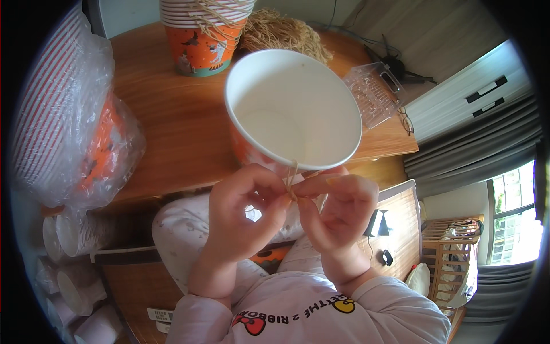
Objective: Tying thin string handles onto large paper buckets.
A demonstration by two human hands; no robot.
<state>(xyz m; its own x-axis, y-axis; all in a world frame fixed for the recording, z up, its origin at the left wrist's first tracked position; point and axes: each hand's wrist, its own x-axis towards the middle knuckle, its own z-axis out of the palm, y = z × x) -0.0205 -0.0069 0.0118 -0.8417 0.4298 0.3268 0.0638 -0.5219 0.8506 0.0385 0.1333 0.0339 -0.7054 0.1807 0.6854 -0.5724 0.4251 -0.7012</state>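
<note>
A large paper bucket (275,123), white inside and orange outside, tilts on the near edge of the wooden table with its mouth toward me. At its near rim my left hand (246,206) and my right hand (338,209) meet, thumbs and forefingers pinched together. Between the fingertips is a thin tan twine (291,180), with a small loop standing up against the rim. Whether the twine passes through the bucket wall is hidden by my fingers.
Stacked orange buckets (203,40) with twine draped over them stand at the back, beside a bundle of tan twine (283,37). Plastic-wrapped buckets (74,120) rise at the left. A clear plastic case (372,94) and glasses (406,121) lie at the right.
</note>
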